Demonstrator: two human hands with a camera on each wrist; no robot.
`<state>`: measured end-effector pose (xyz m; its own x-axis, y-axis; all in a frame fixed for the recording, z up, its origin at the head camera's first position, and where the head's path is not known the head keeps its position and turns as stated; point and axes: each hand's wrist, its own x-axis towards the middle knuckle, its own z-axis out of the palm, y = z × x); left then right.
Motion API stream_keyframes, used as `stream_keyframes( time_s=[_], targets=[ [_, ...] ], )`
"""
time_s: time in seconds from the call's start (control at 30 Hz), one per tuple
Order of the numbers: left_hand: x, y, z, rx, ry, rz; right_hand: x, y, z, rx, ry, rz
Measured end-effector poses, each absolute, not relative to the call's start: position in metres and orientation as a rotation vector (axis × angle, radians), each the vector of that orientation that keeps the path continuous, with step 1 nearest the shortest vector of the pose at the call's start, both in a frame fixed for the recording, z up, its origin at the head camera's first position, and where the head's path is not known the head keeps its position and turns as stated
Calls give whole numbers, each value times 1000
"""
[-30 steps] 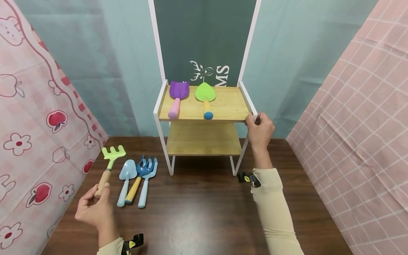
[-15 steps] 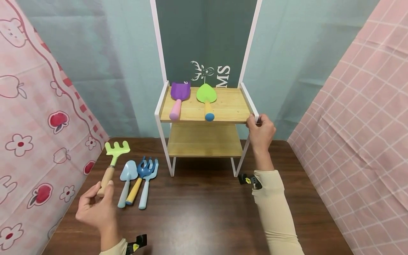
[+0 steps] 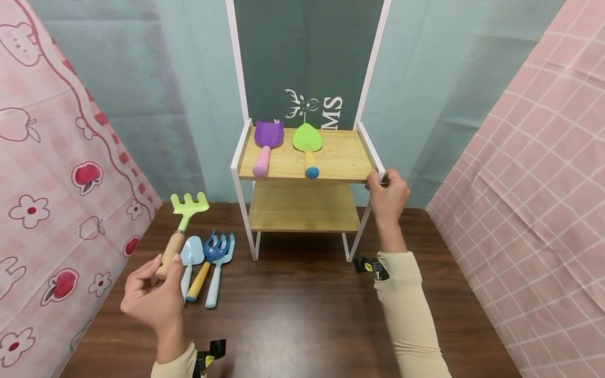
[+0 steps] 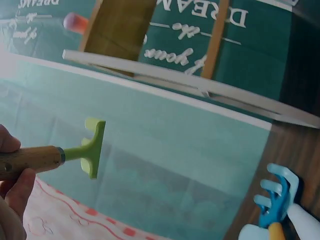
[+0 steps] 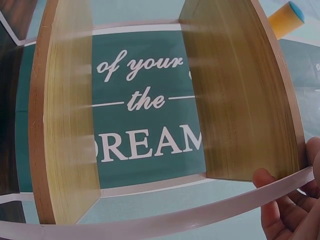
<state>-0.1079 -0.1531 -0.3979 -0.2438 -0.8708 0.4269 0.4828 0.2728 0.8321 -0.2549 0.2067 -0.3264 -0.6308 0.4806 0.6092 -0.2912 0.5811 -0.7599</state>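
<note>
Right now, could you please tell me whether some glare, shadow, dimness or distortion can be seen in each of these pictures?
Head view: soft glare on the dark wood-grain table, with shadow beneath the lower shelf board; left wrist view: dimmer overall, with muted colour on the green-headed rake; right wrist view: the white frame rail looks bowed, probably lens distortion.

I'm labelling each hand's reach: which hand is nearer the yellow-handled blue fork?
Left. The left hand, holding the green rake, is just left of the yellow-handled blue fork; the right hand is farther right, gripping the top front corner of the shelf.
</note>
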Motion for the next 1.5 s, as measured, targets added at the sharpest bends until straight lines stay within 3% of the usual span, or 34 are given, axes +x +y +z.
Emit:
stream_keyframes(
  time_s=[0.93,1.5],
  targets=[
    [-127,-128,-346,125,-1134,-1323,-255,207,-327,-140,-1941,1134],
    [-130,-102,-311,114,-1021,-1412,-257,208,-327,-152,-1941,1169]
  ],
)
